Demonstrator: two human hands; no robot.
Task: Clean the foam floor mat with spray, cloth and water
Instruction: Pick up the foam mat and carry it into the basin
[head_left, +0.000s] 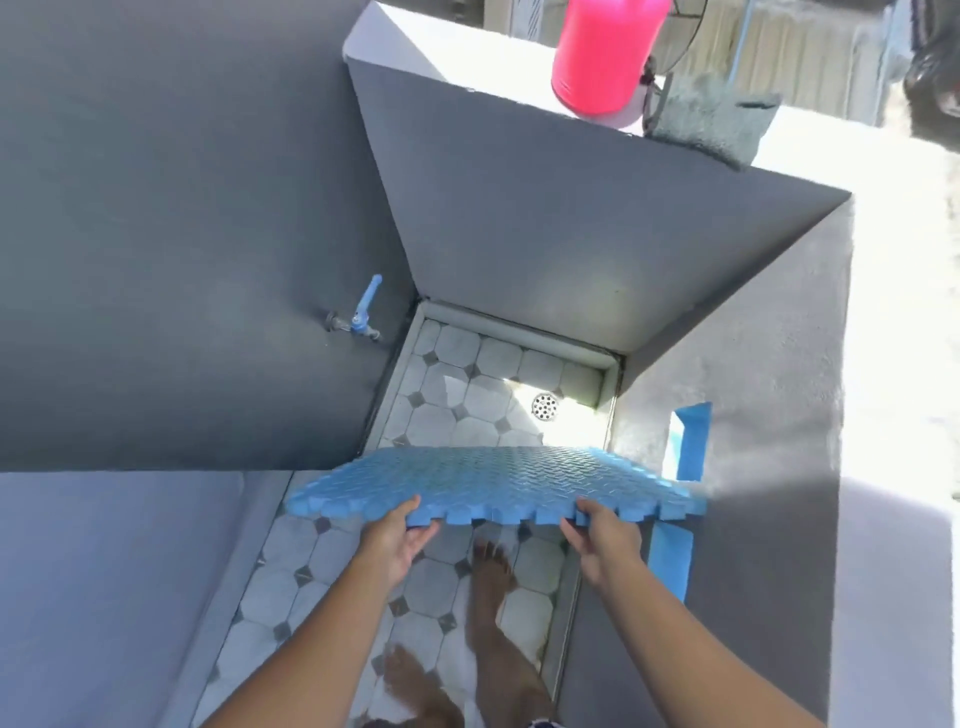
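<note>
Head view, left to right. A blue tap (363, 312) projects from the grey wall at left, over the tiled floor (431, 592) of a walled wash bay. The left hand (397, 540) has its fingers (423, 538) clamped on the near toothed edge of the blue foam mat (493, 483), thumb above and fingers beneath. The mat is held roughly level above the tiles, long axis running left to right, and extends away from both hands toward the floor drain (544, 406). The right hand (605, 535) grips the same near edge further right in the same way. Both hands are about equally near; the left is on the tap side. On the wall top at upper right stand a pink spray bottle (605, 57) and a grey cloth (711, 119), well apart from the mat and beyond the right hand. More blue foam pieces (691, 441) lean against the right wall. No label or writing is legible. Judgement: the mat must be lowered forward onto the tiles, or swung left under the tap.
</note>
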